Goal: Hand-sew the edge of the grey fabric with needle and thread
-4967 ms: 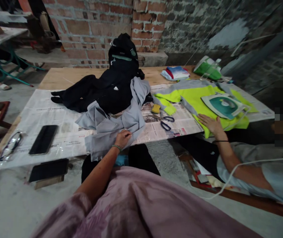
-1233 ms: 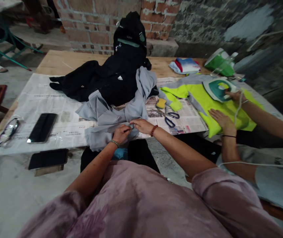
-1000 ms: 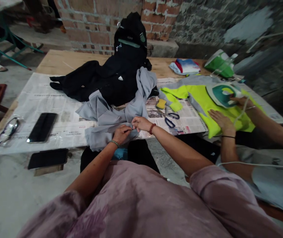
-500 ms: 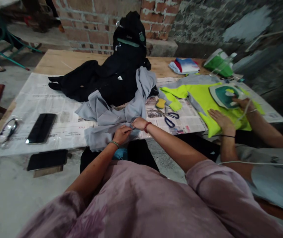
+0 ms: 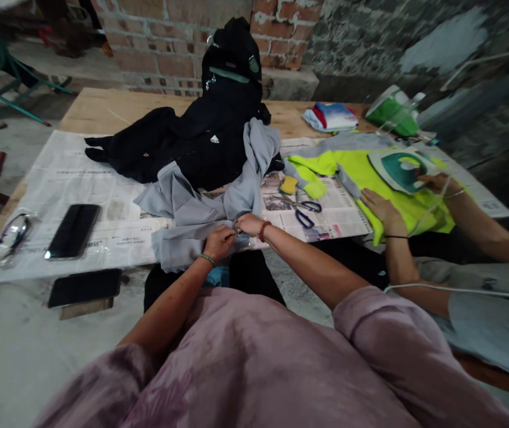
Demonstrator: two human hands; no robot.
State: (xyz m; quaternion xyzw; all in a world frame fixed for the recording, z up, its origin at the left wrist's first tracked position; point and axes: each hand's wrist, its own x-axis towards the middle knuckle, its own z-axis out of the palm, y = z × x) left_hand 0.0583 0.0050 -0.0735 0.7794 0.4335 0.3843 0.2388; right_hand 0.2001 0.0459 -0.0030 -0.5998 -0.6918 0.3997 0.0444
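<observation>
A crumpled light grey garment (image 5: 192,208) lies over the near edge of the newspaper-covered table, one part of it stretching back over a black jacket (image 5: 210,142). My left hand (image 5: 219,241) is closed on the grey cloth at that edge. Close beside it, almost touching, my right hand (image 5: 250,224) pinches the same cloth with its fingertips. Whether something small sits between the fingers is too fine to make out. Scissors with dark blue handles (image 5: 305,215) and a yellow sponge-like block (image 5: 287,185) lie to the right of my right hand.
At right, a co-worker's hand (image 5: 437,183) holds a green-and-white iron (image 5: 399,171) on a neon yellow garment (image 5: 352,169). A phone (image 5: 74,232) and glasses (image 5: 11,238) lie at left. A black backpack (image 5: 232,59), folded clothes (image 5: 331,116) and a green-white bag (image 5: 392,113) stand behind.
My hands stay at nearly the same place on the grey garment. The co-worker's flat hand and the iron have shifted a little to the left over the yellow garment.
</observation>
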